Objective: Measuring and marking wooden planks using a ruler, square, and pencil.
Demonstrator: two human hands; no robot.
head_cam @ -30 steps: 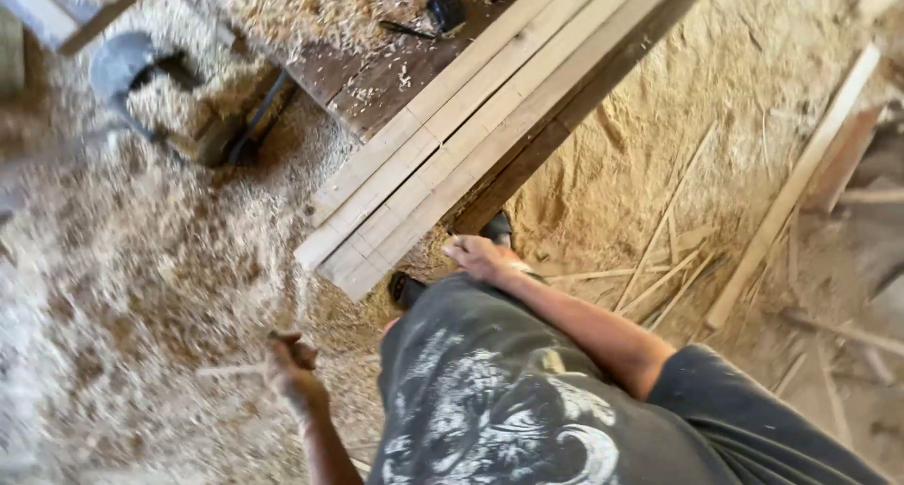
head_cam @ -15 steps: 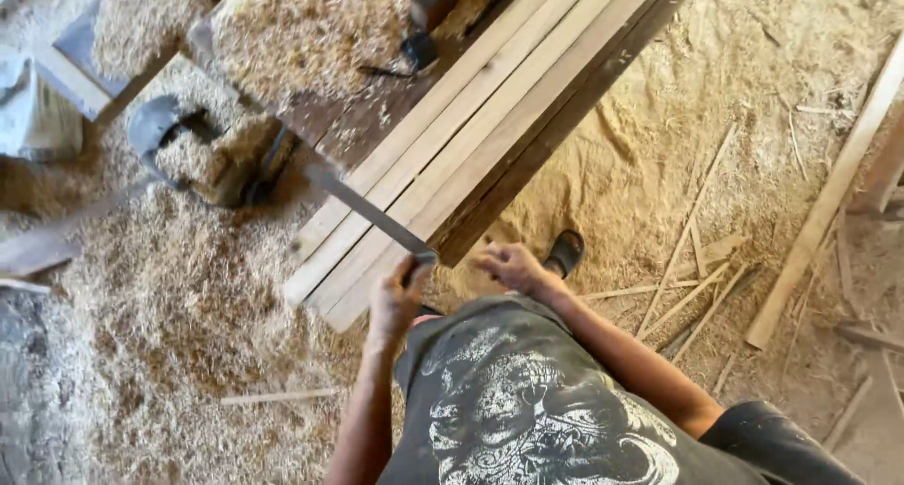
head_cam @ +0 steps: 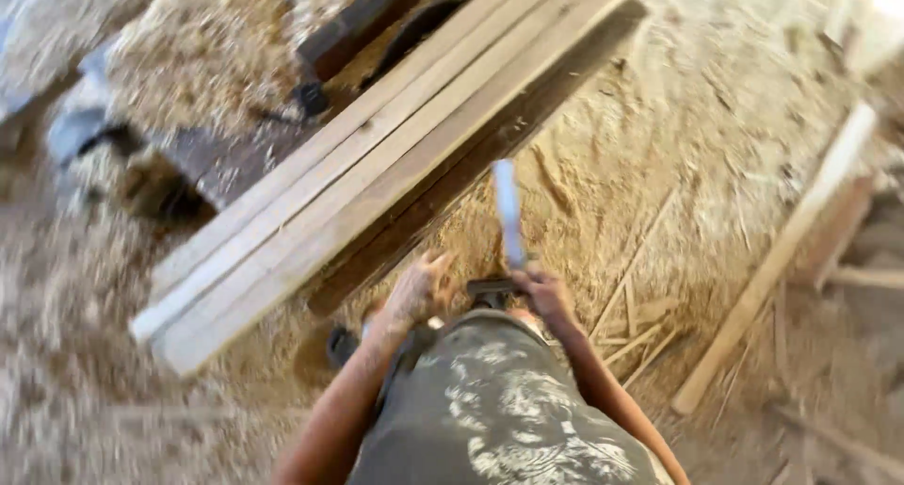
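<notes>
The planks were pale, raw wood, matt and rough-sawn, over a darker, weathered beam. Loose, coarse sawdust covered the floor, with thin wood offcuts scattered in it. The blade in the right hand looked like dull, smooth metal.

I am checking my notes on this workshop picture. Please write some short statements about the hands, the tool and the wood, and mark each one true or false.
1. The right hand holds a tool with a long pale blade pointing away from the person. True.
2. The left hand rests flat on top of the stacked planks. False: it is below the stack's edge, near the tool's dark handle.
3. Sawdust covers the floor. True.
4. The planks stand upright against a wall. False: they lie flat, side by side.
5. A single loose plank lies on the right. True.
</notes>
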